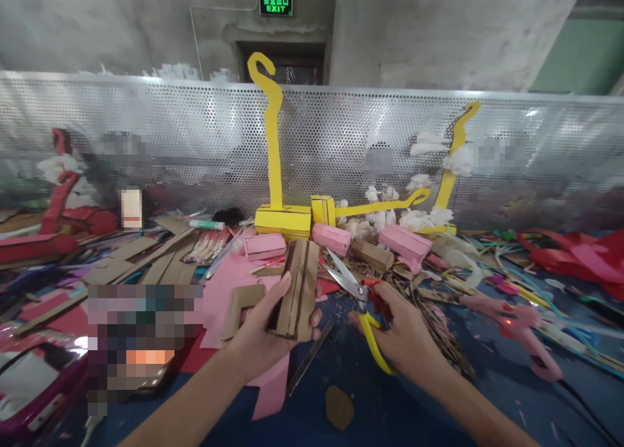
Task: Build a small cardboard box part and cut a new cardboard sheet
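Note:
My left hand [266,333] grips a folded brown cardboard box [299,291], long and narrow, held upright with dark edge lines facing me. To its right, my right hand [397,327] holds scissors [373,336] with one yellow and one red handle. The scissor blades [346,275] are slightly parted and point up and left, close to the box but apart from it. Behind the box lie small pink box shapes [264,245] and another brown cardboard piece [372,255]. Under my left hand are pink paper [227,291] and a cardboard scrap with a cut-out [238,304].
Yellow box [283,221] with a tall hooked strip stands at the back, before a perforated metal panel [195,122]. A pink glue gun [521,333] with a lit red light lies right. A metal ruler-like strip [309,359] and cardboard oval [339,408] lie in front.

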A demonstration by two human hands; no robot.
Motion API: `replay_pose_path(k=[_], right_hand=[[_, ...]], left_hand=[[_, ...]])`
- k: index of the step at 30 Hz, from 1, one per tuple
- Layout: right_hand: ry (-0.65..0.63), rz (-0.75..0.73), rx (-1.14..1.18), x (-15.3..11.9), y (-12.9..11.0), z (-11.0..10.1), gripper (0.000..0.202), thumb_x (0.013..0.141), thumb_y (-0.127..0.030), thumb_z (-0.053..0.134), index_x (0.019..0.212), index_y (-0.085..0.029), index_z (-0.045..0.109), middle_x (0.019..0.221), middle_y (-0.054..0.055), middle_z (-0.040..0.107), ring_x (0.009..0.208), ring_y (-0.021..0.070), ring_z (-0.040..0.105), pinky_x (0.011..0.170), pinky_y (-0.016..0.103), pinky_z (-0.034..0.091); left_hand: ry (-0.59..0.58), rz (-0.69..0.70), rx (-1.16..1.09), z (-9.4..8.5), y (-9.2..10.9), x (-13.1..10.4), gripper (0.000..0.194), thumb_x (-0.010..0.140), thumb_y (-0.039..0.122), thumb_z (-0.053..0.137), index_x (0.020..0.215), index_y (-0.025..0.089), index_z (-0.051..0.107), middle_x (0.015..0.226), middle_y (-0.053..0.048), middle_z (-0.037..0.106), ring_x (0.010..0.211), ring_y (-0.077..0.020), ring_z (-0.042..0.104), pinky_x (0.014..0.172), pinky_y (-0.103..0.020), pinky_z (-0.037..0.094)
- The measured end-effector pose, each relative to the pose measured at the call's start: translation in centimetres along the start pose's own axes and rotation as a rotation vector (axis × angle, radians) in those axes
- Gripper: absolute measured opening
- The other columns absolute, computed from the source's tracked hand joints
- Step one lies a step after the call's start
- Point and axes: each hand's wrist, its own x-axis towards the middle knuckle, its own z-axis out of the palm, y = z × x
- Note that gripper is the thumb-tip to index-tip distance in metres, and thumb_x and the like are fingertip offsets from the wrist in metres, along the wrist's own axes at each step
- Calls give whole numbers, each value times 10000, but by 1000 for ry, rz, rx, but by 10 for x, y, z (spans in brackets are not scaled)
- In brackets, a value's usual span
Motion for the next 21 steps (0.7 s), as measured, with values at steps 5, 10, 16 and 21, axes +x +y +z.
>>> replay_pose_path(k=[5, 10, 16, 21], right_hand=[[-31, -15, 22, -1, -3, -3, 272, 814, -407, 705, 854, -221, 511, 767, 8, 538, 648, 182, 461, 572, 276, 363], [-23, -42, 3, -2, -2, -3, 245, 839, -390, 687, 904, -218, 525, 840, 34, 569, 729, 209, 513, 642, 295, 413], [-24, -110, -37, -4, 0, -5, 240, 844, -315, 661, 1023, -211, 540, 1006, 78, 612, 907, 252, 595, 762, 326, 466], [-26, -110, -58, -5, 2, -3, 315, 806, -298, 682, 1078, -206, 551, 1085, 101, 623, 984, 278, 615, 804, 350, 493]], left_hand=[[-40, 24, 51, -2, -3, 0, 362, 950, 445, 545, 1106, 150, 687, 952, -84, 637, 789, -199, 598, 711, -351, 497], [-9, 5, 79, 4, -4, 0, 397, 968, 483, 497, 1026, 151, 706, 952, -92, 666, 743, -182, 627, 679, -315, 506], [155, -2, 104, 4, -6, 0, 325, 914, 449, 620, 957, 141, 717, 866, -71, 677, 737, -161, 649, 682, -271, 527], [250, 21, 160, 4, -7, 0, 343, 819, 492, 731, 890, 161, 673, 780, -37, 648, 701, -156, 643, 594, -244, 516]])
